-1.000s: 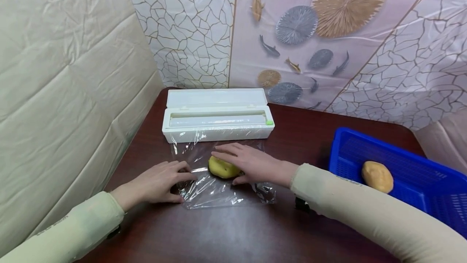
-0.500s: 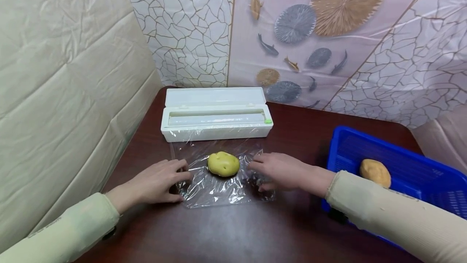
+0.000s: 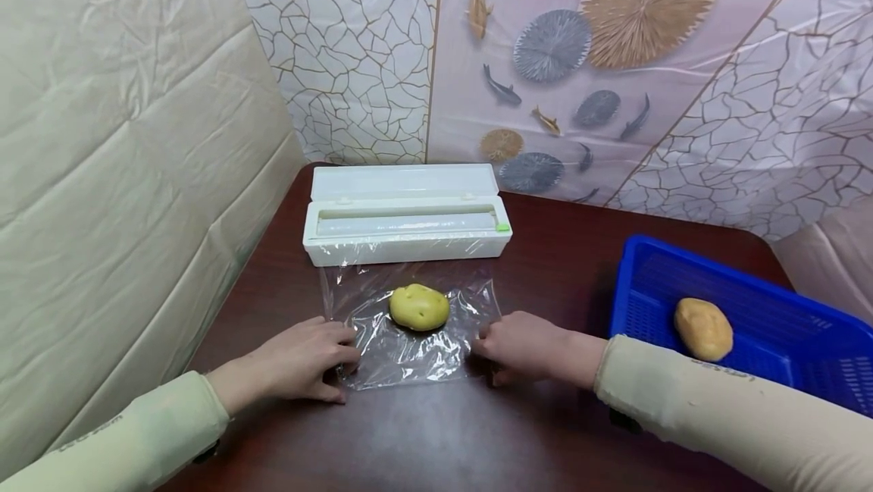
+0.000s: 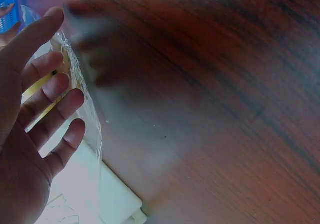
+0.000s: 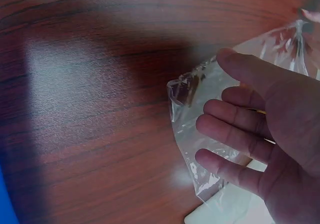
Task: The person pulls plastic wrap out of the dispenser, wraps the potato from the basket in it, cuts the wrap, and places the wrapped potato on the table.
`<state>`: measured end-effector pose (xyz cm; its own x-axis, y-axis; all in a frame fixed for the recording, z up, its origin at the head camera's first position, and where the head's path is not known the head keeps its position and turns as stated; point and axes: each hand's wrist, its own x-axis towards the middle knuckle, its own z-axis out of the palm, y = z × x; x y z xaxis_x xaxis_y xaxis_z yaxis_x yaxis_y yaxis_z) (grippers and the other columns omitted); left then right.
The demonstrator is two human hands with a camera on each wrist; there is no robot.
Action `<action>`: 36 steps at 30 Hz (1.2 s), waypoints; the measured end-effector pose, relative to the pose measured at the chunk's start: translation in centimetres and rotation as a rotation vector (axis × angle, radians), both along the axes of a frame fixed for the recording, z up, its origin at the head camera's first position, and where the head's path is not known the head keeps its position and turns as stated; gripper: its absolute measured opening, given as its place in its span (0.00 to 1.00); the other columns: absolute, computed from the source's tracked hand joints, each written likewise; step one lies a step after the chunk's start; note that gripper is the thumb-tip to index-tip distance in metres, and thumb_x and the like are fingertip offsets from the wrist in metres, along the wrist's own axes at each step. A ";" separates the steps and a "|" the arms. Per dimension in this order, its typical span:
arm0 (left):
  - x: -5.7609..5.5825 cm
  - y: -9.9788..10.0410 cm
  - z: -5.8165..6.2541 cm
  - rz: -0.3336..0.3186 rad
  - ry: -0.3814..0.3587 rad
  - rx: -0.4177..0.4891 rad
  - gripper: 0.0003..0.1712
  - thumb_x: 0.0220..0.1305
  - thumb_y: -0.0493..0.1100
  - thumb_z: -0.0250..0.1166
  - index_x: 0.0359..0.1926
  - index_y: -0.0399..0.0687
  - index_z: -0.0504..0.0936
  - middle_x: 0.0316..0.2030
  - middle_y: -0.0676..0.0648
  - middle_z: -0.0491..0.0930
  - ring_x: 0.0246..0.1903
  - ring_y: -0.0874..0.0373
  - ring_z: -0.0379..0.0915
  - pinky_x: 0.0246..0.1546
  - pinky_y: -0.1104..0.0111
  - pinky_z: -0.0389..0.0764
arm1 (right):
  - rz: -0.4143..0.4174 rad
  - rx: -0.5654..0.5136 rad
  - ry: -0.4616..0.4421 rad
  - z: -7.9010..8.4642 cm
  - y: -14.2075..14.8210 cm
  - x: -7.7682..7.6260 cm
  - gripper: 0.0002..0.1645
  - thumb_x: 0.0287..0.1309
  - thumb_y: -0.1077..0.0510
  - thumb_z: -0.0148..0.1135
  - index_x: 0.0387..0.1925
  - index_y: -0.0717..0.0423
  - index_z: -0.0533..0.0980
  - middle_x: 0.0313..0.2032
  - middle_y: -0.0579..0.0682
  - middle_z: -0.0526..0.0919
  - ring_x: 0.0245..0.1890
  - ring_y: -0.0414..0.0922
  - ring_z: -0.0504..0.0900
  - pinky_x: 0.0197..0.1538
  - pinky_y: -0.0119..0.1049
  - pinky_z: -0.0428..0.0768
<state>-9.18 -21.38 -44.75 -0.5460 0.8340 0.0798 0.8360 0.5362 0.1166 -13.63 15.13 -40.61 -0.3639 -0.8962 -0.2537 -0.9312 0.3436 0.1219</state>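
Observation:
A yellow potato (image 3: 419, 308) lies on a sheet of clear cling film (image 3: 416, 367) spread over the table. The film reaches back to the front of a white cling film box (image 3: 409, 251), whose lid stands raised with the roll (image 3: 409, 224) showing inside. At the sheet's left edge is my left hand (image 3: 307, 355); its fingers are loosely bent and spread in the left wrist view, where the film (image 4: 85, 94) runs beside the fingertips. My right hand (image 3: 521, 348) is at the right edge, fingers bent and thumb apart from them over the film (image 5: 187, 134) in the right wrist view.
A blue plastic basket (image 3: 716, 267) stands on the right of the dark wooden table (image 3: 436, 446), with a light brown potato (image 3: 704, 329) in it. Patterned cloth walls (image 3: 355, 45) rise behind the table and at its left.
My right hand has left the yellow potato and moved right to the film's right edge, then slightly nearer the front. The left hand has shifted slightly toward the front at the left edge.

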 end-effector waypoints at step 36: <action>-1.2 0.4 0.4 0.088 -0.066 0.117 0.12 0.52 0.41 0.69 0.25 0.59 0.72 0.24 0.61 0.69 0.23 0.69 0.61 0.30 0.64 0.74 | 0.124 -0.052 0.072 -1.6 1.1 -0.6 0.17 0.60 0.42 0.76 0.42 0.46 0.83 0.35 0.41 0.86 0.37 0.41 0.86 0.36 0.38 0.84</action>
